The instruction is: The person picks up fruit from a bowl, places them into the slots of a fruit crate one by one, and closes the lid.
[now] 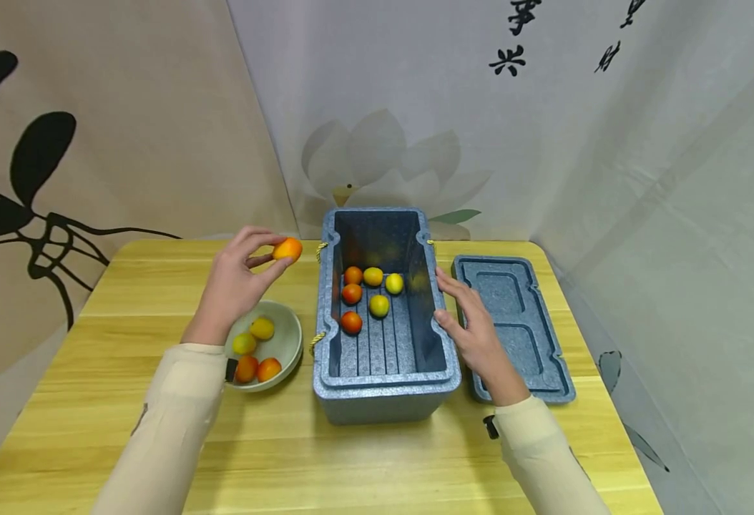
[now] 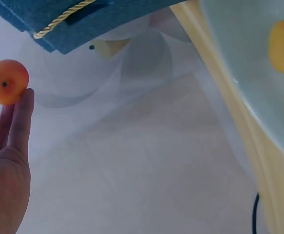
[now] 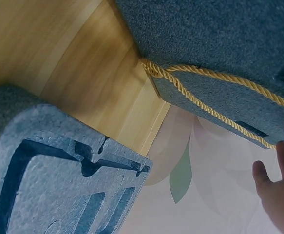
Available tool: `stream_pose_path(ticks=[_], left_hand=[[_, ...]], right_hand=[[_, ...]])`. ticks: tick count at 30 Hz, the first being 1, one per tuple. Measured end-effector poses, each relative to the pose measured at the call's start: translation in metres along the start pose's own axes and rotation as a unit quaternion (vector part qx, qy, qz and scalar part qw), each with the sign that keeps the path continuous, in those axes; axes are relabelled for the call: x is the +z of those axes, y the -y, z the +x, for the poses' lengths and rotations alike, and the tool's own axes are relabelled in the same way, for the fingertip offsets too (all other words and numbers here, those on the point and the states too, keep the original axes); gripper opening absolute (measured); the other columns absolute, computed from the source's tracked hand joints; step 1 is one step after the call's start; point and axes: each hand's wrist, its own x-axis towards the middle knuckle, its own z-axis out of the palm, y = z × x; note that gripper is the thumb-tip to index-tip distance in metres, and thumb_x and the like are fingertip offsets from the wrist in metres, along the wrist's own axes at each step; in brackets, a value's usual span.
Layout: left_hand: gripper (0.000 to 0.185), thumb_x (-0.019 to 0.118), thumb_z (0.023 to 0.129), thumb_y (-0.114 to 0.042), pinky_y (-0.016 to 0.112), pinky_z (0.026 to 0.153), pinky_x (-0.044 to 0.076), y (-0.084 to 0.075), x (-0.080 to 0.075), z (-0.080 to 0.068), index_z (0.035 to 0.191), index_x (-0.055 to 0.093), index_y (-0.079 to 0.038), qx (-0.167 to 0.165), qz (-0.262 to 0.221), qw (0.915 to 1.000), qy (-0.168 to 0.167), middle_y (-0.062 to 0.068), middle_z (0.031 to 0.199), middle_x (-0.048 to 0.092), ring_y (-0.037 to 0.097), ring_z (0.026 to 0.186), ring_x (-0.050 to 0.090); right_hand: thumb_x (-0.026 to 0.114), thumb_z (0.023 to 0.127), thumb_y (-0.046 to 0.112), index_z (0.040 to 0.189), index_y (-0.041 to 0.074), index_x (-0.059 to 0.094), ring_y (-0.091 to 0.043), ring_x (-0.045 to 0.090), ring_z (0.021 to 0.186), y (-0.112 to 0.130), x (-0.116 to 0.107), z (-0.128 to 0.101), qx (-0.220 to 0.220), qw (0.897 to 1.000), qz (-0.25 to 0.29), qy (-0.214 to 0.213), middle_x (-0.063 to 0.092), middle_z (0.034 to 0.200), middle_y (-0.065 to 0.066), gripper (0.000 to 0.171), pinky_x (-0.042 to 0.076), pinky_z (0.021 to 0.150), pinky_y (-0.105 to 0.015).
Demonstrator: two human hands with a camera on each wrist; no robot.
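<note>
A: Where is the orange fruit [image 1: 288, 249]?

B: Pinched between the fingers of the left hand [image 1: 240, 272], the nearer one, just left of the box [image 1: 382, 409]; roundish, without an evident long axis.

A: And the right hand [image 1: 480, 339]?

B: Opposite, its fingers unclenched, resting at the box's right rim, holding no fruit.

Bowl [image 2: 263, 87] and blue-grey box [image 2: 122, 14] cut off in the left wrist view, lid [image 3: 49, 190] in the right.
</note>
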Motion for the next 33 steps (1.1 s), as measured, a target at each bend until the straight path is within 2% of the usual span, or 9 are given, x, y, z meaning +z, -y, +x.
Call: stream_pose_path(ticks=[2, 9, 14, 18, 24, 28, 33], left_hand=[[0.031, 0.077, 0.087, -0.012, 0.039, 0.089, 0.054, -0.004, 0.001, 0.005, 0.116, 0.069, -0.003, 0.006, 0.003, 1.0, 0.0, 0.005, 0.118, 0.058, 0.021, 0.109, 0.056], [0.03, 0.077, 0.086, -0.009, 0.04, 0.089, 0.054, -0.017, 0.008, 0.026, 0.114, 0.07, -0.001, 0.034, -0.026, 0.9991, -0.005, 0.007, 0.114, 0.059, 0.022, 0.106, 0.058], [0.029, 0.076, 0.086, -0.009, 0.039, 0.089, 0.055, -0.019, 0.02, 0.033, 0.114, 0.07, -0.002, 0.045, -0.051, 0.9977, -0.003, 0.007, 0.114, 0.06, 0.021, 0.105, 0.058], [0.031, 0.076, 0.086, -0.01, 0.036, 0.088, 0.055, -0.023, 0.027, 0.038, 0.115, 0.069, -0.001, 0.049, -0.048, 0.9976, 0.008, 0.006, 0.114, 0.059, 0.019, 0.105, 0.058], [0.031, 0.075, 0.087, -0.011, 0.034, 0.088, 0.055, -0.03, 0.039, 0.05, 0.116, 0.069, 0.0, 0.063, -0.041, 0.9965, 0.036, 0.006, 0.114, 0.058, 0.019, 0.106, 0.058], [0.032, 0.074, 0.089, -0.015, 0.035, 0.09, 0.054, -0.034, 0.049, 0.058, 0.117, 0.068, -0.001, 0.047, -0.024, 0.9964, 0.066, 0.006, 0.116, 0.057, 0.021, 0.108, 0.057], [0.032, 0.072, 0.091, -0.017, 0.037, 0.093, 0.053, -0.038, 0.059, 0.064, 0.118, 0.067, -0.001, 0.035, -0.008, 0.9943, 0.1, 0.008, 0.118, 0.056, 0.024, 0.11, 0.057]], right_hand=[[0.055, 0.102, 0.034, 0.146, 0.011, 0.047, -0.024, 0.033, 0.137, -0.004, 0.0, 0.0, -0.002, 1.0, 0.001, 0.0, 0.037, 0.154, 0.0, 0.05, 0.026, 0.109, -0.057], [0.057, 0.101, 0.014, 0.138, -0.009, 0.047, -0.04, 0.035, 0.134, 0.038, -0.006, 0.005, 0.007, 1.0, 0.004, 0.006, 0.039, 0.148, -0.024, 0.045, 0.025, 0.109, -0.06], [0.057, 0.1, 0.01, 0.139, -0.009, 0.047, -0.04, 0.034, 0.135, 0.038, -0.005, 0.004, 0.008, 1.0, 0.007, 0.007, 0.038, 0.149, -0.024, 0.044, 0.024, 0.109, -0.061], [0.056, 0.098, 0.004, 0.14, -0.008, 0.046, -0.04, 0.033, 0.136, 0.038, -0.004, 0.005, 0.01, 1.0, 0.007, 0.006, 0.037, 0.15, -0.023, 0.045, 0.024, 0.109, -0.061], [0.056, 0.101, 0.011, 0.139, -0.008, 0.047, -0.04, 0.033, 0.136, 0.038, -0.005, 0.005, 0.005, 1.0, 0.007, 0.007, 0.038, 0.149, -0.024, 0.044, 0.021, 0.11, -0.061], [0.056, 0.102, 0.017, 0.139, -0.008, 0.047, -0.04, 0.033, 0.137, 0.037, -0.006, 0.005, -0.001, 1.0, 0.007, 0.009, 0.038, 0.149, -0.024, 0.045, 0.017, 0.113, -0.059], [0.056, 0.102, 0.018, 0.139, -0.008, 0.047, -0.041, 0.032, 0.137, 0.036, -0.007, 0.005, -0.004, 1.0, 0.008, 0.009, 0.038, 0.149, -0.023, 0.046, 0.019, 0.112, -0.06]])
